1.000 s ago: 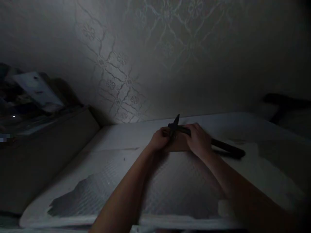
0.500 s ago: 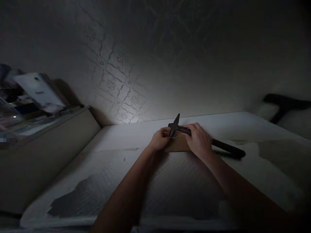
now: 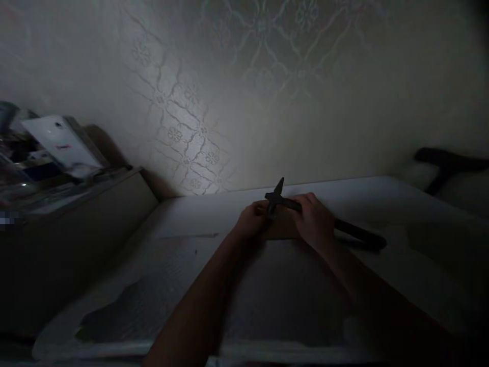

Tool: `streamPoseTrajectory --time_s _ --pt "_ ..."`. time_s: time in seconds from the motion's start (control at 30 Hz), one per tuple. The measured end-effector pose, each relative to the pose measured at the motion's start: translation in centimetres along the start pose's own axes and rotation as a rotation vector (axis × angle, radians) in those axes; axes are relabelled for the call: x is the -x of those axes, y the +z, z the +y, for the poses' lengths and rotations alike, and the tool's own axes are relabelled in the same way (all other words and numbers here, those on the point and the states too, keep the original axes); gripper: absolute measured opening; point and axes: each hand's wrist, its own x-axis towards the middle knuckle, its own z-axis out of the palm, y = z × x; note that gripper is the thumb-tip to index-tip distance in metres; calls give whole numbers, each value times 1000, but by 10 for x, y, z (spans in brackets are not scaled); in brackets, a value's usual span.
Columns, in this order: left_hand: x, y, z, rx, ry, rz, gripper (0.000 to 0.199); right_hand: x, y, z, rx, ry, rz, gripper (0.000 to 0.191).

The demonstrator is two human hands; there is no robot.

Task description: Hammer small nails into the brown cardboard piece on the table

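Observation:
A dark hammer (image 3: 274, 198) with one pointed end lies across the middle of the view, its pointed end up and its other end down. My right hand (image 3: 316, 221) is wrapped round its handle, whose dark grip sticks out to the right. My left hand (image 3: 250, 221) sits just left of the hammer head, fingers curled in by its lower end. What those fingers pinch is hidden behind the head and in shadow. Under both hands is a flat brown piece (image 3: 282, 229), partly covered by them.
A pale surface (image 3: 183, 214) with grey patches stretches below a patterned wall (image 3: 305, 122). To the left stands a cabinet (image 3: 114, 214) with a white box (image 3: 63, 142) and clutter on top. A dark T-shaped object (image 3: 446, 160) is at the right.
The light has shifted: the wall is brighter, while the surface and my arms are darker. The hammer and both hands stay nearly in place.

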Motion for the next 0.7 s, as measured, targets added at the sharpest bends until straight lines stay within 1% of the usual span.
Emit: streamPoseTrajectory --time_s 0.13,0.23,0.37,0.53,0.7 --pt "-1 0 0 -11 3 -13 33 0 0 0 -3 -4 -13 19" --pt "-1 1 0 -15 -13 2 32 0 0 0 -21 0 6 20" --pt "-1 1 1 -14 -18 11 32 0 0 0 -31 -15 -5 21" --pt "-1 1 -1 -6 -25 14 34 0 -1 1 -31 -11 28 22" --pt "-2 1 -1 -2 5 15 29 -1 -4 -1 -43 -39 17 20"
